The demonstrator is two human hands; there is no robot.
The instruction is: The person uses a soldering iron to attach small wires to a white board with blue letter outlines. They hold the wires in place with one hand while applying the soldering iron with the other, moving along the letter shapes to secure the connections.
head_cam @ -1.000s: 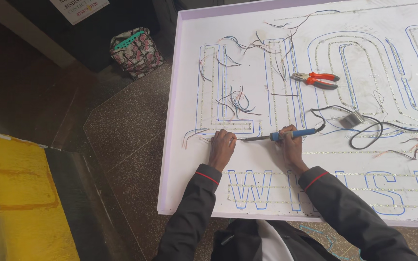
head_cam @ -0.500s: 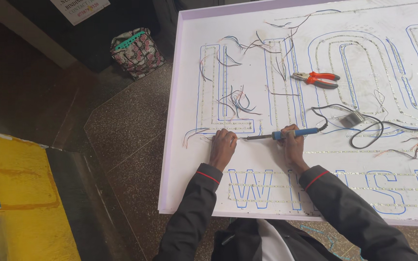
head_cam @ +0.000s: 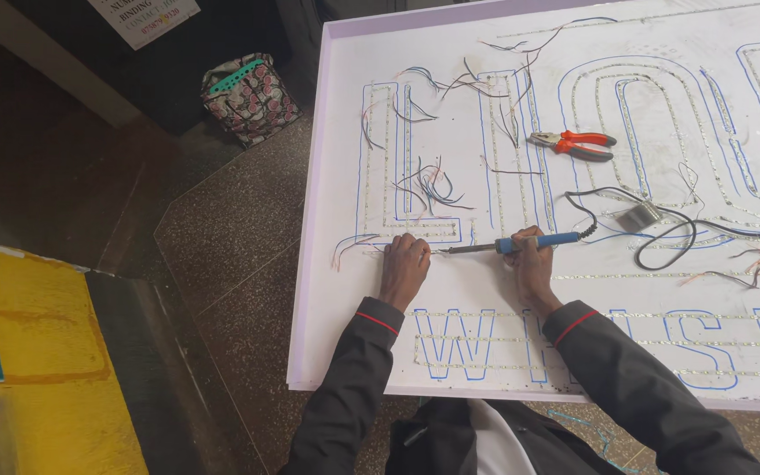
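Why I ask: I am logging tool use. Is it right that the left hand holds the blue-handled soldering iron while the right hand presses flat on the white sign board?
Not quite: the hands are swapped. The head view shows the right hand holding the blue-handled soldering iron, while the left hand presses flat on the white sign board.

White sign board (head_cam: 345, 264), pliers (head_cam: 573, 144), loose wires (head_cam: 428, 183)

Dark charcoal jacket, long sleeves reaching wrists. Thin red stripe around each cuff, just behind left hand (head_cam: 404, 271) and right hand (head_cam: 534, 268). Jacket open at chest, white shirt beneath. Both hands bare, ungloved.
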